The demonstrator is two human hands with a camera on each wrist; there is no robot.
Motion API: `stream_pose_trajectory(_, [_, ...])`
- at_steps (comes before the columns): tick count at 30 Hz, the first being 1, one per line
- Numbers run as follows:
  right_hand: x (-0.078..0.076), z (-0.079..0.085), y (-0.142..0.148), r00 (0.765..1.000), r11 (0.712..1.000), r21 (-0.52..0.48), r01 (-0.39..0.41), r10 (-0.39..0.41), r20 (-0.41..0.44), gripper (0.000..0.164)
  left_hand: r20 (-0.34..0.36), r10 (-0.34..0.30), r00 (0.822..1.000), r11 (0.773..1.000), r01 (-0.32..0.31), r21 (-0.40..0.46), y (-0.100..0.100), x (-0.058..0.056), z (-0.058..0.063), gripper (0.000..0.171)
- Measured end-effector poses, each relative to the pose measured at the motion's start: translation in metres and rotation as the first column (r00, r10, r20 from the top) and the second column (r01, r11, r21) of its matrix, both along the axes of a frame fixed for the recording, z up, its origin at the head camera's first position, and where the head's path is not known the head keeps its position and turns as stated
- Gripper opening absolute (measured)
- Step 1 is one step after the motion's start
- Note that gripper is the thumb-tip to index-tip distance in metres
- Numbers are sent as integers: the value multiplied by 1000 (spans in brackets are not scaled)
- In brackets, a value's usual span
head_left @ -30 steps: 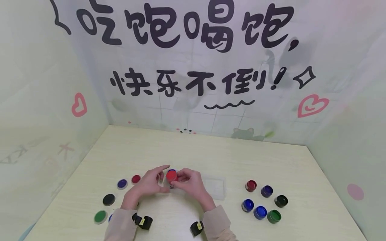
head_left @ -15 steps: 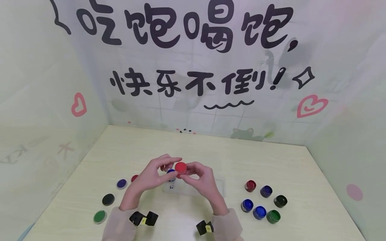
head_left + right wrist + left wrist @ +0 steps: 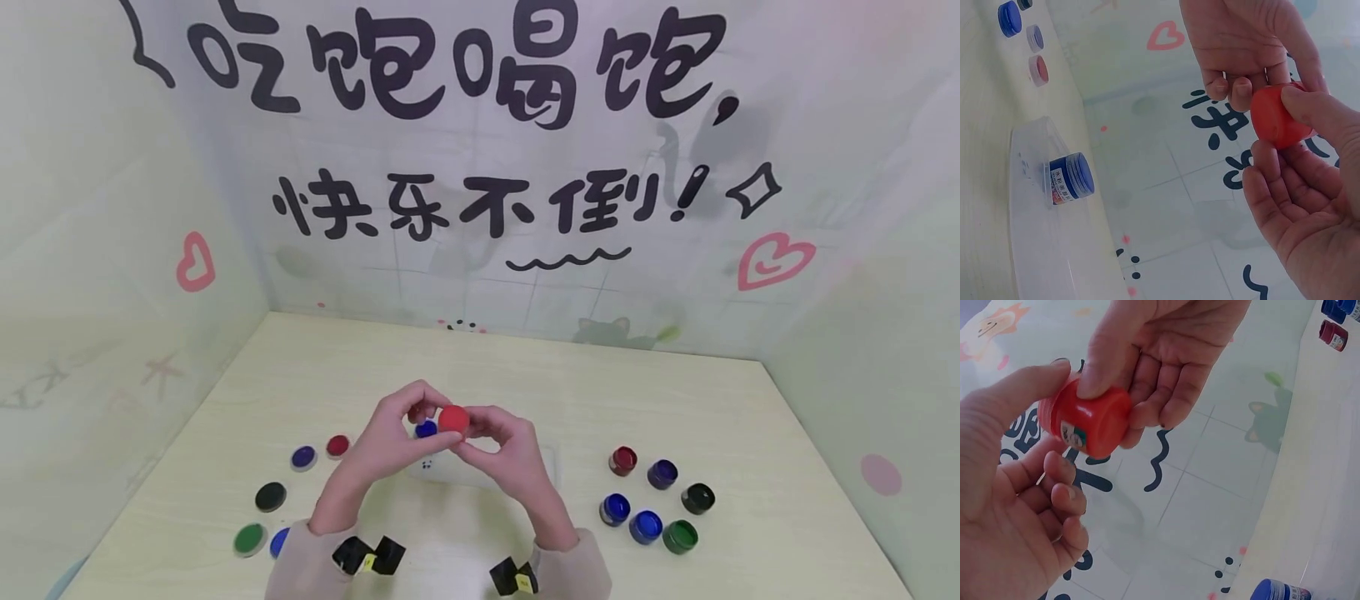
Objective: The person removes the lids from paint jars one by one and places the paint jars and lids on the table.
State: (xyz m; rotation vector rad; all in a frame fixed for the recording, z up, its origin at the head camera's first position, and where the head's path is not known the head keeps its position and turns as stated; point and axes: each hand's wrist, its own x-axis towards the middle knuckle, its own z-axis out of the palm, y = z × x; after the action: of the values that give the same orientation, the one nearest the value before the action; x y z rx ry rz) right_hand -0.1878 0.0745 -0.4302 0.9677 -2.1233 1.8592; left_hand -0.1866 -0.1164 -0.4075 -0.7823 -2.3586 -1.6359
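Note:
A small red paint jar point(image 3: 453, 421) is held up in the air between both hands. My right hand point(image 3: 506, 446) grips the jar's body, with the thumb along its side in the right wrist view. My left hand point(image 3: 393, 429) pinches the lid end point(image 3: 1054, 411) between thumb and fingers, and its other fingers curl loosely below in the left wrist view. Behind the hands, a capped blue paint jar point(image 3: 1071, 178) stands on a clear plastic box or tray point(image 3: 1025, 219), partly hidden in the head view.
On the right stand several uncapped paint jars: dark red point(image 3: 622, 461), blue point(image 3: 646, 527), green point(image 3: 680, 537) and black point(image 3: 698, 498) among them. Loose lids lie at the left, including a black lid point(image 3: 271, 497) and a green lid point(image 3: 250, 540). A printed cloth point(image 3: 480, 250) hangs behind the table.
The right hand has lifted the red jar away from the blue jar, up and slightly right. The left hand has come over to it and now holds its lid end.

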Motion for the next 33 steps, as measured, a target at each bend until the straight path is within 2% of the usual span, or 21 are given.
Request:
stream_pose_trajectory(3, [1,0,-1,999,999,-1,33,-33,1,28,-19,36,999,999,-36,-13,4,3,0,33])
stream_pose_trajectory(6, [1,1,-1,999,999,6,40,-41,2,29,-55,2,998,1000,-3,-16,3,3,1,36])
stream_pose_trajectory(9, [2,2,-1,999,999,18,41,-41,9,31,-56,-19,998,1000,19,-4,2,3,2,34])
stream_pose_trajectory(13, [2,0,0,999,999,15,39,-39,10,30,-38,47,998,999,-48,-15,4,5,3,26])
stream_pose_trajectory(16, [3,-1,-1,999,999,10,40,-40,1,29,-52,80,995,996,-82,-42,6,5,2,31])
stream_pose_trajectory(21, [3,2,0,999,999,10,35,-34,-4,30,-83,13,996,1000,-15,-26,4,4,2,37])
stream_pose_trajectory(23, [3,2,1,999,999,12,32,-32,-3,31,-78,8,997,1000,-9,-14,3,4,2,33])
stream_pose_trajectory(26, [3,2,0,1000,1000,11,27,-27,-12,31,-82,55,995,998,-57,-23,5,4,2,26])
stream_pose_trajectory(29, [4,2,-1,1000,1000,9,25,-25,-15,30,-108,112,988,992,-118,-54,9,5,2,31])
stream_pose_trajectory(31, [4,2,-2,1000,1000,10,27,-27,-11,30,-131,103,986,992,-111,-58,9,5,2,33])
stream_pose_trajectory(33, [4,2,-2,1000,1000,7,26,-26,-6,30,-143,64,988,996,-72,-51,6,5,2,35])
